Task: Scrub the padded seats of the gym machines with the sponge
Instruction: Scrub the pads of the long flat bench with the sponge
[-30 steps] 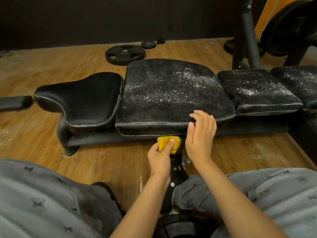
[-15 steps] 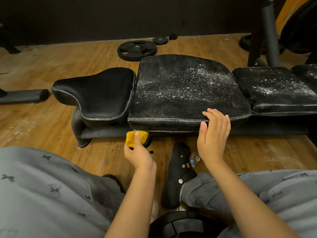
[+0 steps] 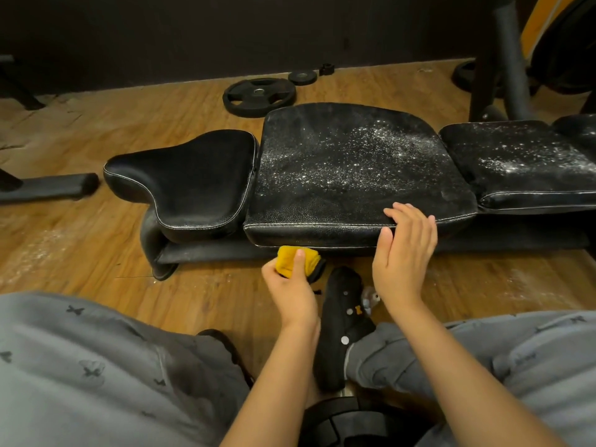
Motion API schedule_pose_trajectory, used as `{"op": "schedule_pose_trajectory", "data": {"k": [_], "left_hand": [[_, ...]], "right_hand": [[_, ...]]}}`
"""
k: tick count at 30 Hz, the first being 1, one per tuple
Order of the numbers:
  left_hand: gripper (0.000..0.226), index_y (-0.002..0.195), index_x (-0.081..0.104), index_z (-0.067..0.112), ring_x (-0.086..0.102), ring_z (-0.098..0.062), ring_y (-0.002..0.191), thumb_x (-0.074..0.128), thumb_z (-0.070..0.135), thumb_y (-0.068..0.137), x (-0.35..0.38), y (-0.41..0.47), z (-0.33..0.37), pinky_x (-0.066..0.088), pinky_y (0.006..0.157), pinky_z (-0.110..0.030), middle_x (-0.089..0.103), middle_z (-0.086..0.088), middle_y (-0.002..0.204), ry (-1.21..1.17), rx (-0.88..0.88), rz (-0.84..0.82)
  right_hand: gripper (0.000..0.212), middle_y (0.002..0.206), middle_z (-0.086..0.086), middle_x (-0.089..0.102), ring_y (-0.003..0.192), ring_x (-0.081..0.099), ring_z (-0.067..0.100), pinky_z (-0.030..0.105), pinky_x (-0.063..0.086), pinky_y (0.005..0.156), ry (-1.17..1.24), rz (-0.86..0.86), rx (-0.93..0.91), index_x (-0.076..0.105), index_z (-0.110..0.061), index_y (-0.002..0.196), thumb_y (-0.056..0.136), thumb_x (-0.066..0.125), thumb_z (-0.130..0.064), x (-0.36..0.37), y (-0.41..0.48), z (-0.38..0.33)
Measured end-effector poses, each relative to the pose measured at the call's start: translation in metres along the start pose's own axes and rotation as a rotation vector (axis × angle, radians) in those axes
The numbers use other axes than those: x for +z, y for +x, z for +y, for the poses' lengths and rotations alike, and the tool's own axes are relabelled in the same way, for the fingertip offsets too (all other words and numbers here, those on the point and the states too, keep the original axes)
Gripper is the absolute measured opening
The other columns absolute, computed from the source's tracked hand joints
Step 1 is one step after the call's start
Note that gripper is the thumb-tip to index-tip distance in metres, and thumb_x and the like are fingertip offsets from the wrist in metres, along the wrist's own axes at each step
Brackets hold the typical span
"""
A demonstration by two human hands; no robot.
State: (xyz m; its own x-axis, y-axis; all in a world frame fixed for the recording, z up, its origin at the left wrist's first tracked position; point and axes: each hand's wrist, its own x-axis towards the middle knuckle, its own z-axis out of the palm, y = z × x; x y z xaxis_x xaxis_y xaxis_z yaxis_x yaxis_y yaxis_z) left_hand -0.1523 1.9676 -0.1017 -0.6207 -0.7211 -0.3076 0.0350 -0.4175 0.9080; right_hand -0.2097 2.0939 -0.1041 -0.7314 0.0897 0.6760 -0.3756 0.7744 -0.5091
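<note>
1. The left grip [image 3: 290, 285] is curled round a yellow sponge [image 3: 285, 260]. The thumb lies across the top and the fingers are tucked underneath. A dark underside of the sponge shows at its right edge
2. The sponge sits low, just under the front edge of the middle pad [image 3: 348, 175] and left of centre. Whether it touches the lip there cannot be told
3. The right grip [image 3: 404, 253] is spread flat and holds nothing. Its straight fingers lie close together over the front edge of the middle pad, near the right corner, and the thumb stands apart against the pad's front face
4. The middle pad is black and creased, with pale stitching along its front edge. White specks cover it, thickest toward the centre and right
5. Just beside it on the left is a saddle-shaped pad [image 3: 193, 182], glossy and almost free of specks. On the right is a right-hand pad [image 3: 522, 162], speckled white like the middle one
6. Below the pads a dark base frame [image 3: 209, 253] rests on the wooden floor [image 3: 80, 253], which has pale dust in patches
7. Between the forearms a black shoe [image 3: 342, 321] with small charms points toward the pads. Grey trousers [image 3: 96, 366] printed with small dark butterflies fill both lower corners
8. Behind the pads a large weight plate [image 3: 259, 96] lies flat on the floor with a small plate [image 3: 302, 77] near it. A dark padded bar [image 3: 48, 187] lies at the far left, and a dark upright post [image 3: 506, 56] rises at the upper right
</note>
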Motion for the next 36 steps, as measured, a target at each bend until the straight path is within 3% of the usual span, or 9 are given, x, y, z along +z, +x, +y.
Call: {"op": "schedule_pose_trajectory", "data": {"k": [4,8,12,17,22,25,31,33,36], "left_hand": [[0.029,0.106,0.047,0.013,0.058,-0.016,0.094,0.069,0.009,0.088,-0.023,0.027,0.021,0.049,0.078,-0.017,0.058,-0.008,0.108,-0.006,0.127,0.181],[0.023,0.096,0.056,0.010,0.058,-0.015,0.090,0.074,0.008,0.082,-0.038,0.051,0.043,0.051,0.080,-0.021,0.061,-0.009,0.098,0.060,0.290,0.242],[0.022,0.108,0.061,-0.001,0.058,-0.009,0.080,0.067,0.009,0.089,-0.034,0.044,0.049,0.049,0.067,-0.012,0.063,-0.009,0.097,0.180,0.418,0.175],[0.016,0.100,0.063,0.010,0.060,-0.008,0.091,0.071,0.011,0.086,-0.027,0.022,0.046,0.047,0.079,-0.013,0.065,-0.009,0.103,0.344,0.582,0.176],[0.020,0.100,0.069,0.009,0.056,0.003,0.092,0.076,0.009,0.081,-0.006,-0.012,0.041,0.041,0.082,-0.009,0.061,0.000,0.097,0.554,0.813,-0.139],[0.018,0.098,0.068,0.011,0.057,0.001,0.095,0.076,0.009,0.082,-0.008,-0.007,0.043,0.043,0.085,-0.013,0.061,0.000,0.099,0.523,0.810,-0.155],[0.017,0.097,0.064,0.011,0.057,-0.010,0.091,0.073,0.014,0.084,-0.030,0.024,0.054,0.050,0.089,-0.037,0.062,-0.009,0.100,0.352,0.602,0.154],[0.018,0.092,0.063,0.018,0.056,-0.005,0.088,0.076,0.012,0.081,-0.021,0.011,0.050,0.049,0.087,-0.035,0.061,-0.003,0.095,0.379,0.652,0.071],[0.023,0.091,0.066,0.018,0.054,0.007,0.088,0.079,0.007,0.076,0.007,-0.020,0.034,0.042,0.081,-0.013,0.060,0.003,0.090,0.535,0.793,-0.217]], "right_hand": [[0.031,0.130,0.008,0.054,0.131,0.041,0.024,0.040,0.010,0.120,-0.002,-0.001,-0.007,0.054,-0.007,0.120,0.097,0.036,-0.017,-0.001,-0.001,0.001],[0.031,0.129,0.008,0.054,0.131,0.041,0.024,0.040,0.010,0.120,0.004,-0.006,0.004,0.054,-0.007,0.120,0.096,0.037,-0.017,-0.001,0.000,0.000],[0.031,0.130,0.008,0.054,0.131,0.040,0.024,0.040,0.009,0.120,0.014,-0.003,0.013,0.054,-0.007,0.120,0.096,0.037,-0.017,-0.001,0.000,-0.001],[0.031,0.130,0.007,0.054,0.132,0.040,0.024,0.042,0.010,0.120,0.020,-0.011,0.032,0.054,-0.007,0.120,0.096,0.037,-0.018,-0.001,0.000,-0.002],[0.032,0.130,0.007,0.054,0.132,0.040,0.023,0.040,0.009,0.120,0.026,-0.019,0.035,0.055,-0.008,0.120,0.097,0.037,-0.020,-0.003,0.000,-0.002],[0.033,0.131,0.006,0.054,0.133,0.039,0.021,0.037,0.008,0.121,0.037,-0.047,0.027,0.055,-0.009,0.122,0.098,0.036,-0.022,-0.006,0.000,0.001],[0.033,0.131,0.006,0.054,0.133,0.039,0.021,0.038,0.009,0.121,0.047,-0.039,0.040,0.055,-0.009,0.121,0.098,0.036,-0.022,-0.006,0.001,-0.001],[0.033,0.130,0.006,0.055,0.133,0.039,0.021,0.038,0.009,0.121,0.049,-0.032,0.049,0.056,-0.009,0.121,0.097,0.036,-0.022,-0.005,0.001,-0.002],[0.034,0.131,0.005,0.055,0.133,0.040,0.020,0.039,0.010,0.120,0.043,-0.045,0.051,0.056,-0.010,0.121,0.097,0.036,-0.023,-0.006,0.001,-0.002]]}}
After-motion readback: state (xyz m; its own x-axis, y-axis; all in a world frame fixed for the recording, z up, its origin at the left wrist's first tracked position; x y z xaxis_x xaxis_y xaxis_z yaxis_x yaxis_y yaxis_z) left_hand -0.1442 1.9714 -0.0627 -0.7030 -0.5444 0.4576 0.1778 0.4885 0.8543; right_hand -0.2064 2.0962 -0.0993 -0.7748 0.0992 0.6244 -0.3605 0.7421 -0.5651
